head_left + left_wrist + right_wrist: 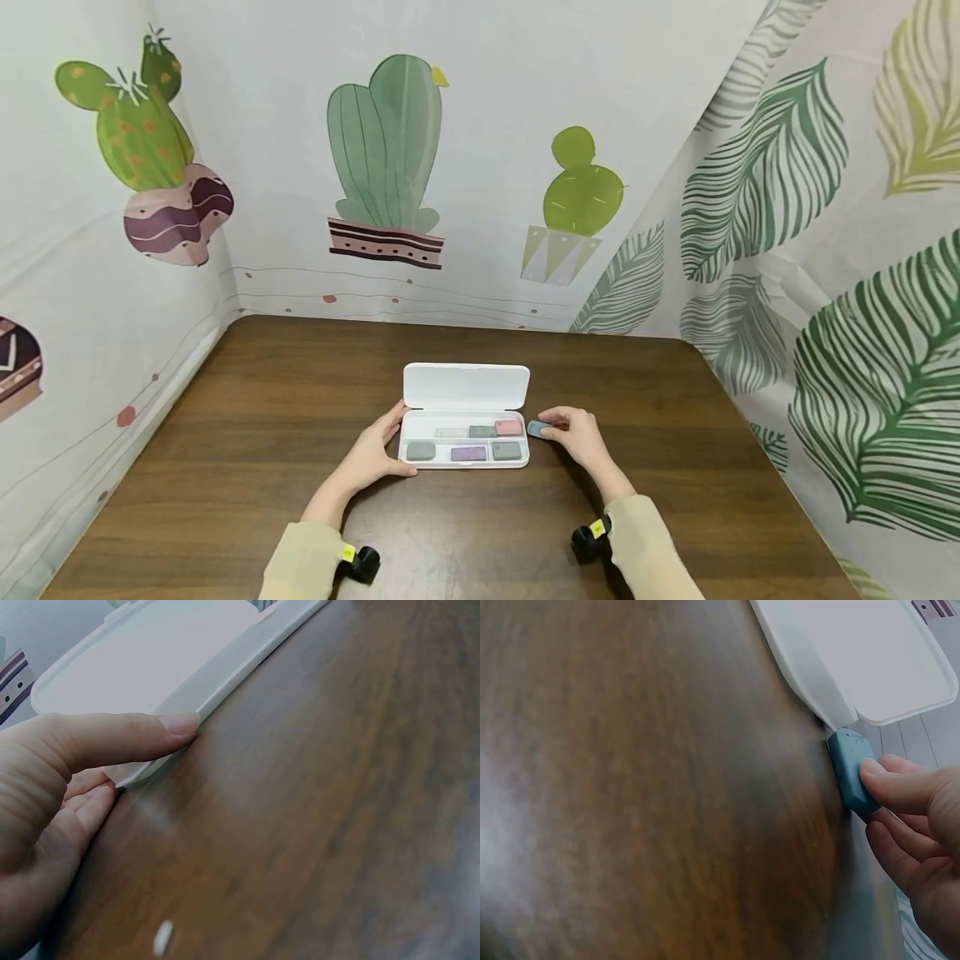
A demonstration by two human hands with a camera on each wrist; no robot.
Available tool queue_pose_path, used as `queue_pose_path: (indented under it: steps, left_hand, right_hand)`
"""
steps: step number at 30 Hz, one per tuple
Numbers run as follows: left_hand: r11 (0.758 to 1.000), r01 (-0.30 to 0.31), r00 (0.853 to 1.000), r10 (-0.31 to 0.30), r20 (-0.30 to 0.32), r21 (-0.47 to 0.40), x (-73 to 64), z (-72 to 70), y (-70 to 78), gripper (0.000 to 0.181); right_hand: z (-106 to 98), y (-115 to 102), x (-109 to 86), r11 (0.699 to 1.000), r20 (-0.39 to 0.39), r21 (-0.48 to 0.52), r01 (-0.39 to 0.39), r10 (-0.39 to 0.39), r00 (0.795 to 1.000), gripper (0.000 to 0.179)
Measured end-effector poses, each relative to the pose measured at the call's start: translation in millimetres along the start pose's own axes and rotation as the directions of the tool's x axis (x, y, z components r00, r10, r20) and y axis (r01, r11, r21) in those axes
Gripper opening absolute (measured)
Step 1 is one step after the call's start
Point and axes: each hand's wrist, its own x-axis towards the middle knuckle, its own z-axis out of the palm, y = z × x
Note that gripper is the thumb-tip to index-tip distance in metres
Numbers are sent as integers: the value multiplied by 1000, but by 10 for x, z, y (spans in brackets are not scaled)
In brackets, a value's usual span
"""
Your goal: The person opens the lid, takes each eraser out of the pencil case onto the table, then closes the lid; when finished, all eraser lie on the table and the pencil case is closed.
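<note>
A white plastic pencil case (pixel 465 465) lies on the table with its lid (pixel 466 387) raised. In its compartments sit a pink eraser (pixel 508 427), a purple eraser (pixel 468 453) and several grey-green ones. My left hand (pixel 371 450) grips the case's left end, thumb on the front edge and fingers along the side. Just off the right end, my right hand (pixel 576 435) pinches a blue eraser (pixel 849 769) between thumb and fingers. In the right wrist view this eraser has slanted corners and overlaps the case's corner.
The brown wooden table (pixel 300 375) extends around the case. Cloth walls (pixel 495 108) printed with cacti and leaves stand behind and at both sides. A small white bit (pixel 163 937) shows on the wood in the left wrist view.
</note>
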Motion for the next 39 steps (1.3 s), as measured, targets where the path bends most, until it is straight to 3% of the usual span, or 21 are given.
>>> queue_pose_path:
  steps: [16,39]
  left_hand:
    - [1000,10,1000,-10,-5,5,-8,14,-2,113]
    - [1000,10,1000,-10,-3,7,4,4,15,113]
  right_hand:
    - [17,34,37,999,-7,-46,3,-3,1000,17]
    - [14,16,36,1000,-18,-16,15,-15,1000,19]
